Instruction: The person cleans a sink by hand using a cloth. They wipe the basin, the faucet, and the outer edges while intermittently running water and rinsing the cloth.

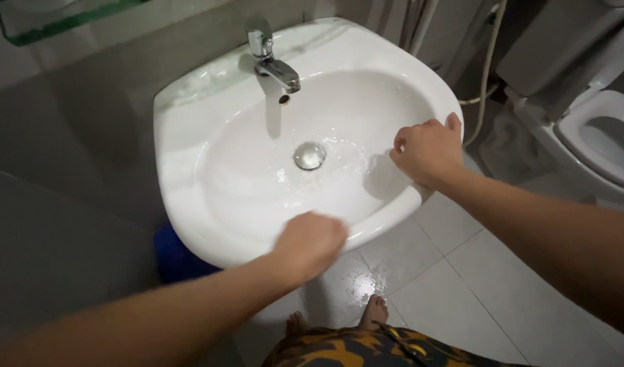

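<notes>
sink: white ceramic wall basin (pixel 189 136), fixed in place, seen from above, filling the centre of the view
bowl: wet, water film and ripples around the chrome drain (pixel 310 155)
tap: chrome single-lever faucet (pixel 271 64) at the back rim; cannot tell if water is running
left hand: left hand (pixel 310 243) on the front rim of the basin, fingers curled into a loose fist; motion-blurred, so cannot tell if anything is under it
right hand: right hand (pixel 427 151) on the right rim, knuckles up, fingers bent and closed against the edge; nothing visible in it, though the palm side is hidden
handling (judgement): glazed ceramic, rigid and heavy, mounted so it won't shift; wet glaze likely slippery, brittle if struck hard
grip point (judgement): the rolled outer rim is the only real hold, and both hands are already on it; the inner bowl slope gives no purchase when wet
floor: pale grey tiles (pixel 461 285), wet patch with glare just under the front of the basin
feet: bare toes (pixel 374 309) on the tiles below the basin, patterned yellow-and-dark garment (pixel 353 350) at the bottom edge
surroundings: toilet (pixel 597 143) to the right, well apart from the basin; white hose (pixel 487 68) hanging between them; blue object (pixel 172 255) under the left of the basin, kind unclear; glass shelf (pixel 54 20) top left
</notes>
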